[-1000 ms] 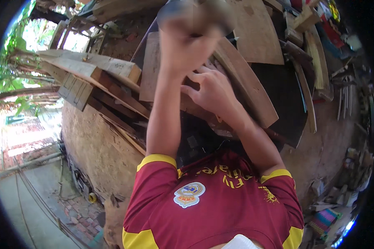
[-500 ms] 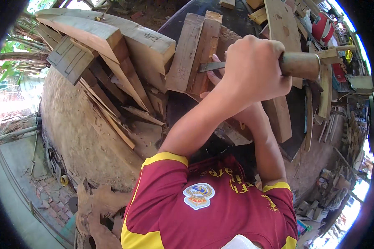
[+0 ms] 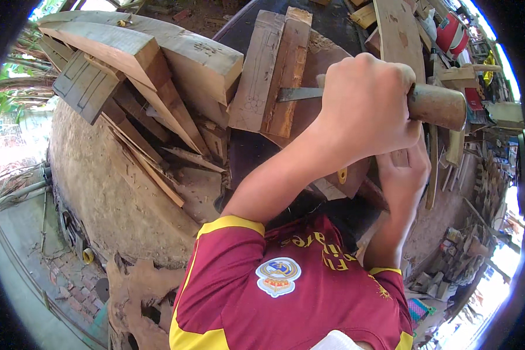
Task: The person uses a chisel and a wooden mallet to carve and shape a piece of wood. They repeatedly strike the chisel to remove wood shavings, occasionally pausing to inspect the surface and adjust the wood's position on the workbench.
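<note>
My left hand [image 3: 364,108] is closed round a chisel with a worn wooden handle [image 3: 437,106] and a flat steel blade [image 3: 300,93]. The blade lies across a reddish wooden piece [image 3: 287,64], its tip near a grey-brown block [image 3: 255,70] marked with pencil outlines. A broader brown board [image 3: 326,53] lies under them. Below and right of the chisel, my right hand [image 3: 403,163] is closed, partly hidden behind my left hand; what it grips is unclear. A small yellow-handled tool [image 3: 342,175] shows under my left forearm.
Curved thick planks [image 3: 189,64] and thin offcuts [image 3: 151,175] lean at left on an earthen-coloured surface [image 3: 87,186]. A gnarled root [image 3: 134,286] is at lower left. A tall board [image 3: 399,26], more scrap wood and a red-and-white object [image 3: 452,38] fill the right.
The view has swung, bringing the block and chisel into clear sight. My left hand and chisel have shifted slightly right since half a second ago; my right hand has moved out rightward from behind it.
</note>
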`<state>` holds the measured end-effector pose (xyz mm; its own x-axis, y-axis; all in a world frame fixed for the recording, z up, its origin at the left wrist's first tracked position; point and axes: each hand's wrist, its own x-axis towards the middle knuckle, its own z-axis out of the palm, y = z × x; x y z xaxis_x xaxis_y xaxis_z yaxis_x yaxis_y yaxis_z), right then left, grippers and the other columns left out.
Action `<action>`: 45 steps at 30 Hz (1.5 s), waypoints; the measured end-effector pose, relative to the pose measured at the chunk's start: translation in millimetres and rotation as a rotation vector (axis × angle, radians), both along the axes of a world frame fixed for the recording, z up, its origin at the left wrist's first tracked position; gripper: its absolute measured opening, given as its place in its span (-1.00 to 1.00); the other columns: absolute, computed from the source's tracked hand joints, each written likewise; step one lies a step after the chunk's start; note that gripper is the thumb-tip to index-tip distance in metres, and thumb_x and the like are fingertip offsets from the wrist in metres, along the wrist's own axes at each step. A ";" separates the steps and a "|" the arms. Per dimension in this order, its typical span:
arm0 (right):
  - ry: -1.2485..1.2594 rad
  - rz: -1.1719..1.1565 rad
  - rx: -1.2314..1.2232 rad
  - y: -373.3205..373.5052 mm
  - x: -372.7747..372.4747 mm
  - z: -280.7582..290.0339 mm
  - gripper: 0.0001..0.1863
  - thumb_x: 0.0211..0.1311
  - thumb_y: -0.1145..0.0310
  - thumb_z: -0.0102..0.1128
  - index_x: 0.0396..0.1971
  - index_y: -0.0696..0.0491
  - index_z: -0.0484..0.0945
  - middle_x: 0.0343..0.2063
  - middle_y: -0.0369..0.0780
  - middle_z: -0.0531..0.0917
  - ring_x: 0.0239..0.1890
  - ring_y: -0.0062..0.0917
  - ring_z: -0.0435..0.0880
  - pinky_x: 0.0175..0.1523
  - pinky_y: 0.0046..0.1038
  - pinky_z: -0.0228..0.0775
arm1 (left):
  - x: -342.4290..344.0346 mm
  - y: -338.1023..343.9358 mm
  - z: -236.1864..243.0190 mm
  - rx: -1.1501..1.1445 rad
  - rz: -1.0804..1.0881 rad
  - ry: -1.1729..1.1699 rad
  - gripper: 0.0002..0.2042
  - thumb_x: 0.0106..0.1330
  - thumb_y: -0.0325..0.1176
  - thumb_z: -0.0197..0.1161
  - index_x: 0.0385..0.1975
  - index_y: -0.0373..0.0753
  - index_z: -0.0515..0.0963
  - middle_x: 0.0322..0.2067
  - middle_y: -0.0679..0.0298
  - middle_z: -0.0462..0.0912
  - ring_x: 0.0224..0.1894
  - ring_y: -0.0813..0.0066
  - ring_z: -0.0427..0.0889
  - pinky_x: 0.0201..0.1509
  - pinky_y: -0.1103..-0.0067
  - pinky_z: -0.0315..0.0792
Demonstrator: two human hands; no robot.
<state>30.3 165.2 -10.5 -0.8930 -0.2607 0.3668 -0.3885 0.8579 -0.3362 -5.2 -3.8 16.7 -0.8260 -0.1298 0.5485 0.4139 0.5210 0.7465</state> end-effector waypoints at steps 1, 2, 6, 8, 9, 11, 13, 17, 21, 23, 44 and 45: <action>-0.062 -0.071 0.003 5.4 1.0 -2.1 -0.32 -0.01 0.20 0.41 0.14 0.11 0.41 0.05 0.03 0.52 0.11 -0.10 0.51 0.15 -0.27 0.35 | -1.1 -1.2 -0.7 0.007 -0.003 -0.004 -0.82 -0.27 -0.28 0.35 -0.67 -0.21 0.57 -0.72 0.08 0.51 -0.59 0.04 0.57 -0.47 0.35 0.49; -0.120 -0.139 0.005 9.9 4.1 -2.8 -0.28 0.00 0.18 0.40 0.18 0.10 0.38 0.08 0.04 0.51 0.12 -0.09 0.49 0.17 -0.27 0.32 | -1.1 -1.5 -1.6 0.026 0.009 0.030 -0.82 -0.26 -0.29 0.34 -0.68 -0.22 0.56 -0.73 0.08 0.49 -0.60 0.04 0.56 -0.48 0.36 0.47; -0.381 -0.289 0.036 7.2 11.4 -7.1 -0.17 0.03 0.13 0.37 0.30 0.05 0.23 0.13 0.04 0.46 0.16 -0.10 0.46 0.21 -0.25 0.28 | -2.5 -3.3 -5.8 0.119 0.032 0.138 -0.84 -0.25 -0.31 0.31 -0.71 -0.23 0.53 -0.76 0.07 0.43 -0.64 0.04 0.53 -0.54 0.42 0.43; -0.378 -0.269 -0.013 10.8 10.4 -11.1 -0.16 0.04 0.14 0.37 0.31 0.04 0.20 0.13 0.03 0.46 0.16 -0.13 0.48 0.20 -0.28 0.30 | -3.2 -4.1 -6.0 0.149 0.037 0.164 -0.84 -0.25 -0.31 0.30 -0.72 -0.24 0.52 -0.77 0.07 0.41 -0.65 0.03 0.51 -0.56 0.44 0.41; -0.364 -0.241 -0.055 11.8 9.4 -11.8 -0.17 0.04 0.14 0.37 0.31 0.04 0.20 0.13 0.02 0.47 0.15 -0.15 0.49 0.19 -0.29 0.31 | -4.2 -4.6 -6.0 0.152 0.043 0.169 -0.85 -0.25 -0.31 0.30 -0.72 -0.24 0.52 -0.78 0.07 0.41 -0.65 0.03 0.50 -0.56 0.44 0.41; -0.337 -0.201 -0.176 16.6 7.8 -10.1 -0.18 0.05 0.15 0.37 0.30 0.05 0.22 0.10 -0.02 0.50 0.11 -0.20 0.52 0.17 -0.32 0.33 | -4.7 -4.9 -5.7 0.141 0.044 0.157 -0.85 -0.24 -0.31 0.29 -0.73 -0.24 0.51 -0.78 0.07 0.41 -0.65 0.02 0.49 -0.56 0.44 0.41; -0.310 -0.176 -0.333 27.4 6.1 -3.4 -0.20 0.04 0.18 0.39 0.28 0.09 0.25 0.05 -0.07 0.55 0.04 -0.27 0.56 0.14 -0.35 0.36 | -4.9 -4.9 -5.1 0.110 0.035 0.123 -0.84 -0.24 -0.31 0.29 -0.73 -0.24 0.50 -0.78 0.06 0.41 -0.65 0.01 0.49 -0.55 0.43 0.41; -0.241 -0.229 -1.067 133.0 7.5 14.7 -0.27 0.00 0.31 0.41 0.19 0.18 0.30 -0.06 -0.10 0.56 -0.09 -0.32 0.59 0.00 -0.34 0.44 | -3.1 -9.4 -1.1 0.116 0.034 0.141 -0.84 -0.25 -0.32 0.28 -0.74 -0.25 0.49 -0.77 0.05 0.41 -0.64 -0.02 0.48 -0.54 0.40 0.40; 0.405 -0.264 -0.858 128.1 13.7 69.9 -0.37 -0.02 0.43 0.35 0.10 0.19 0.34 -0.16 -0.04 0.58 -0.22 -0.25 0.63 -0.17 -0.26 0.56 | -4.6 -7.5 -2.9 0.125 0.047 0.136 -0.83 -0.25 -0.30 0.27 -0.74 -0.25 0.49 -0.75 0.03 0.42 -0.61 -0.04 0.49 -0.52 0.38 0.41; 0.568 -0.354 -0.853 121.6 8.5 85.2 -0.41 -0.05 0.47 0.35 0.06 0.19 0.36 -0.17 -0.03 0.58 -0.24 -0.25 0.64 -0.16 -0.24 0.59 | -3.5 -8.8 -3.7 0.119 0.063 0.115 -0.83 -0.25 -0.29 0.27 -0.73 -0.25 0.50 -0.73 0.02 0.43 -0.59 -0.04 0.50 -0.51 0.37 0.42; 0.642 -0.257 -0.760 68.2 15.4 39.8 -0.34 -0.13 0.51 0.35 0.07 0.13 0.32 -0.01 -0.02 0.49 -0.07 -0.24 0.55 -0.08 -0.29 0.49 | -8.7 7.6 -8.9 -0.040 0.094 0.058 -0.84 -0.24 -0.27 0.28 -0.67 -0.19 0.56 -0.71 0.08 0.52 -0.56 0.00 0.57 -0.43 0.33 0.50; 0.445 -0.131 -0.494 52.0 23.2 9.5 -0.25 -0.13 0.42 0.38 0.16 0.13 0.28 0.05 -0.02 0.46 0.07 -0.23 0.46 0.11 -0.27 0.33 | -7.7 5.8 -13.5 -0.078 0.143 0.040 -0.84 -0.25 -0.27 0.29 -0.68 -0.18 0.56 -0.71 0.08 0.52 -0.56 0.01 0.57 -0.43 0.33 0.50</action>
